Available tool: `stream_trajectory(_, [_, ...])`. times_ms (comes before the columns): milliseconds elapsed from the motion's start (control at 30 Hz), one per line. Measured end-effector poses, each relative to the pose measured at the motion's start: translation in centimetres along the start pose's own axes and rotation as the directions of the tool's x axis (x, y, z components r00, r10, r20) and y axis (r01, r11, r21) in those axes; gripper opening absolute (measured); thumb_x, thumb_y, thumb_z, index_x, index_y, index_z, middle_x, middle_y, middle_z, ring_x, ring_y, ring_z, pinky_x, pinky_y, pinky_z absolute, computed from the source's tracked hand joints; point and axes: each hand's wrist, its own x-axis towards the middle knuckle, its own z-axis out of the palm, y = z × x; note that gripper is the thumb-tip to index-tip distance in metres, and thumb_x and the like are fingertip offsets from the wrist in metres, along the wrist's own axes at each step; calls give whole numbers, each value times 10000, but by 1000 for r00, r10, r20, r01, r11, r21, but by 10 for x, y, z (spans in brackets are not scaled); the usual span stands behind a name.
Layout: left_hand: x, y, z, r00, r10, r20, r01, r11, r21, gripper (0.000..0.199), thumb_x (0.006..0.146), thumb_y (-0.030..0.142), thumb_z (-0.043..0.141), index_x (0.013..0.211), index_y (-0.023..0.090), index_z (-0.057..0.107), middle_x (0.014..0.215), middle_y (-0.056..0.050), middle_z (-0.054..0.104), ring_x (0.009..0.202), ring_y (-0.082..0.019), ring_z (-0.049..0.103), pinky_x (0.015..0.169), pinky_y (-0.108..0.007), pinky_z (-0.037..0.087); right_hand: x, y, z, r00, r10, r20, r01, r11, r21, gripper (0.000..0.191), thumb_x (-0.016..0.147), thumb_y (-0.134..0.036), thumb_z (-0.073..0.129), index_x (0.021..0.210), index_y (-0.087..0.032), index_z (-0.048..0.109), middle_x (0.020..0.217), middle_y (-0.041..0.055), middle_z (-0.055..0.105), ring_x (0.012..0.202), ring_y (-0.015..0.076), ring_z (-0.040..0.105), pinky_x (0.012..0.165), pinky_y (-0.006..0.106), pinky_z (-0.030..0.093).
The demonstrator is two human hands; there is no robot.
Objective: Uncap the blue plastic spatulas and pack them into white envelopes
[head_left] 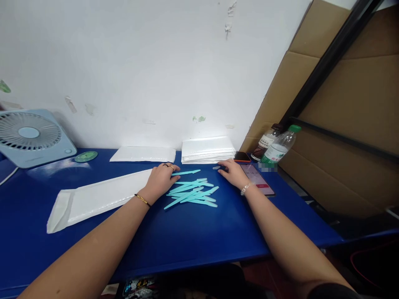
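Note:
Several thin turquoise plastic sticks [191, 194], wider at one end like eyebrow razors, lie crossed in a loose pile on the blue table. Above the pile lies a single turquoise stick [187, 172], its left end running in between the thumb and fingers of my left hand [162, 178]. Those fingers look apart, not pinched on it. A long white padded mailer [106, 197] reaches from the left to beside that hand. My right hand [233, 172] rests on the table with fingers apart. Just off its fingertips lies a small translucent piece [216, 167], too small to name.
White mailers [207, 149] are stacked by the wall, with another mailer [143, 153] left of them. A fan [34, 137] and green disc [86, 156] stand left. At right are a phone [262, 185], a second phone [242, 157], a dark-capped bottle [264, 143] and a green-capped bottle [282, 145].

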Motion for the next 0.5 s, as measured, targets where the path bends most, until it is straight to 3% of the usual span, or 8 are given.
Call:
stream_trajectory(133, [2, -2, 0, 997, 50, 51, -50, 999, 0, 199, 838, 333, 497, 827, 218, 659, 871, -32, 683, 803, -206, 604, 692, -292, 405, 3, -5, 8, 997, -46, 63, 47, 999, -17, 94, 813, -184, 573, 825, -170, 665, 862, 60, 608, 794, 170, 566, 764, 291, 448])
stream_trajectory(367, [3, -1, 0, 993, 109, 34, -110, 993, 31, 268, 872, 278, 424, 775, 204, 662, 848, -32, 698, 746, -190, 611, 656, -279, 380, -1, -18, 5, 978, 83, 193, -118, 977, 176, 70, 743, -193, 622, 804, -165, 642, 702, -2, 614, 600, 116, 516, 579, 227, 407])
stream_trajectory(500, [4, -1, 2, 992, 120, 34, -120, 993, 15, 272, 873, 280, 426, 771, 207, 668, 851, -26, 703, 742, -182, 610, 649, -273, 371, -2, -23, 9, 989, -5, 151, -31, 972, 235, 82, 748, -189, 611, 805, -171, 667, 675, -10, 618, 597, 108, 517, 587, 220, 402])
